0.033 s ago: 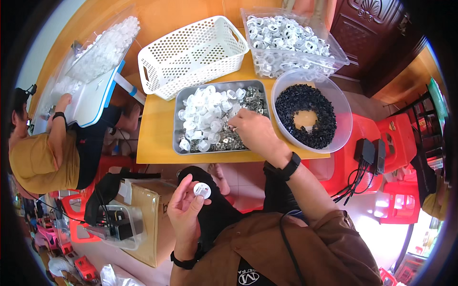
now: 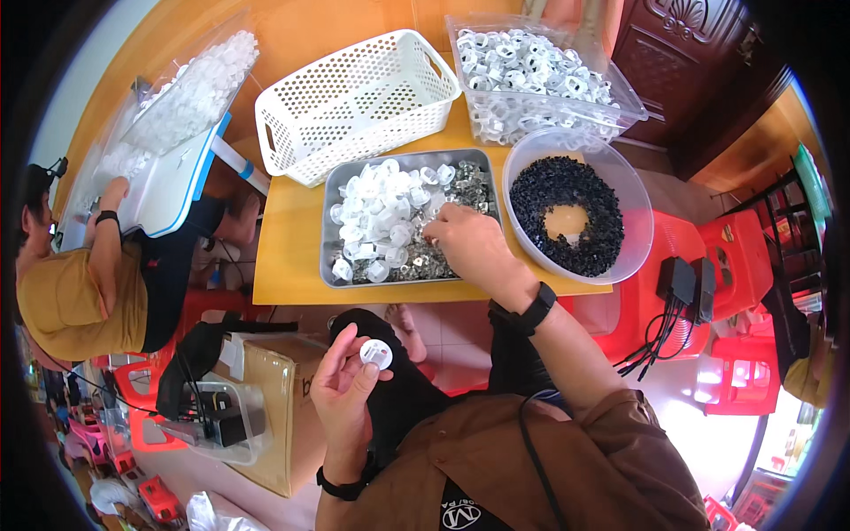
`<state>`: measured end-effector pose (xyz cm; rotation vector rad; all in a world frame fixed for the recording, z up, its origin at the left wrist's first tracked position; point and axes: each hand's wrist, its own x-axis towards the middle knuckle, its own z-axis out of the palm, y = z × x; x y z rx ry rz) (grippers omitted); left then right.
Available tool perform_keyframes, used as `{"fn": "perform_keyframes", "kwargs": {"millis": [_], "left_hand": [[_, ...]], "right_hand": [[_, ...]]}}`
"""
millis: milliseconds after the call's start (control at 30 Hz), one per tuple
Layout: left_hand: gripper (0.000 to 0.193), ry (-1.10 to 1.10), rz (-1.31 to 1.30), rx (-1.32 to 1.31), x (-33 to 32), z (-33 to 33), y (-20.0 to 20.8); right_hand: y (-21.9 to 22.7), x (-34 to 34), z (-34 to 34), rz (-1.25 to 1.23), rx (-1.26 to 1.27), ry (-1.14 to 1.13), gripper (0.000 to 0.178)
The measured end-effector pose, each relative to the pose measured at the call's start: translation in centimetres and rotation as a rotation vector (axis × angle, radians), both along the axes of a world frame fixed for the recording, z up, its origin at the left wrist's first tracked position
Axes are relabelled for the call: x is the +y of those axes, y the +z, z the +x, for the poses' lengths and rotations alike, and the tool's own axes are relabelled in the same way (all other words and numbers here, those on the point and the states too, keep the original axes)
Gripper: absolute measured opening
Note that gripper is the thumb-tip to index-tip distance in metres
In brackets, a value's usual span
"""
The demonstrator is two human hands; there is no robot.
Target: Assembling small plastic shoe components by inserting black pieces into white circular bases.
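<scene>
Between the thumb and fingers of my left hand (image 2: pixel 343 389) is a small round white plastic part (image 2: pixel 376 355) with slots in its face, held above my lap. My right hand (image 2: pixel 476 248) reaches into a grey tray (image 2: pixel 407 282), its fingertips pinched together among small metal pieces (image 2: pixel 425 265). Whether they grip one is hidden. Translucent white plastic caps (image 2: pixel 376 208) are heaped on the tray's left side, and more metal pieces lie along its right and near sides.
Behind the tray stand a white perforated basket (image 2: pixel 305 165) and a clear bin of white rings (image 2: pixel 540 75). A clear bowl (image 2: pixel 639 208) of small black parts sits at right. Another person (image 2: pixel 84 292) works at left beside a white table. Red stools (image 2: pixel 744 376) and a cardboard box (image 2: pixel 288 416) stand around me.
</scene>
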<state>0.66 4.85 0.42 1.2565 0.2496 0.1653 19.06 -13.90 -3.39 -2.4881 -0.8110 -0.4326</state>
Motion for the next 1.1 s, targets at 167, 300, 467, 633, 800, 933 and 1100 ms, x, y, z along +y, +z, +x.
{"fn": "perform_keyframes", "kwargs": {"millis": [167, 300, 467, 633, 800, 933, 1100], "left_hand": [[0.049, 0.007, -0.011, 0.013, 0.0, 0.0, 0.2], [0.047, 0.005, -0.010, 0.030, 0.1, -0.1, 0.1], [0.047, 0.000, -0.002, 0.025, 0.0, 0.1, 0.4], [0.047, -0.004, -0.015, 0.028, 0.1, -0.2, 0.3], [0.047, -0.019, -0.020, 0.031, 0.0, -0.2, 0.2], [0.048, -0.022, -0.023, 0.039, 0.0, -0.3, 0.0], [0.050, -0.032, 0.025, -0.009, 0.1, -0.3, -0.1]], "right_hand": [[-0.1, 0.0, 0.1, -0.077, -0.008, -0.017, 0.015], [0.0, 0.3, 0.0, 0.046, -0.020, -0.012, 0.012], [-0.2, 0.6, 0.2, -0.064, -0.001, 0.006, 0.010], [0.3, -0.2, -0.3, 0.119, 0.084, 0.009, 0.005], [0.2, -0.4, -0.4, 0.298, 0.185, 0.014, 0.006], [0.3, -0.5, -0.5, 0.358, 0.180, 0.008, 0.010], [1.2, -0.6, -1.0, 0.410, 0.199, 0.004, 0.016]]}}
